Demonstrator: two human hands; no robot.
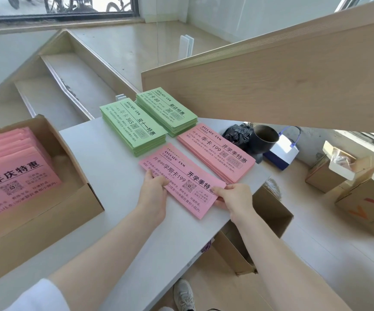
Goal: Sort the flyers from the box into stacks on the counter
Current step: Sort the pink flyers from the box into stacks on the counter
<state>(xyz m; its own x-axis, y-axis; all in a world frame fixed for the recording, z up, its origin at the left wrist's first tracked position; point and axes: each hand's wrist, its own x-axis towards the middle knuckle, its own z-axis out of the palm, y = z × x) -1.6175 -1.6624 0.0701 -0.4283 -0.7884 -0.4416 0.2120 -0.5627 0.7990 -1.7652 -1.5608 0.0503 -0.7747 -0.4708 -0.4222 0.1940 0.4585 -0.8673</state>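
Note:
A cardboard box [47, 212] at the left of the grey counter [114, 232] holds a pile of pink flyers [13, 167]. Two green stacks [134, 126] [168, 111] lie at the counter's far side. A pink stack [217, 151] lies to their right. Nearer me lies a second pink stack [181, 178]. My left hand [154, 194] holds its left end, thumb on top. My right hand [233, 198] pinches its right end near the counter's edge.
A wooden stair panel [271, 81] overhangs the counter's far right. A black cup [263, 138], a black plastic bag [237, 133] and a small white-and-blue bag [282, 151] sit on the ledge beyond. Open cardboard boxes [361, 194] stand on the floor at the right and under the counter.

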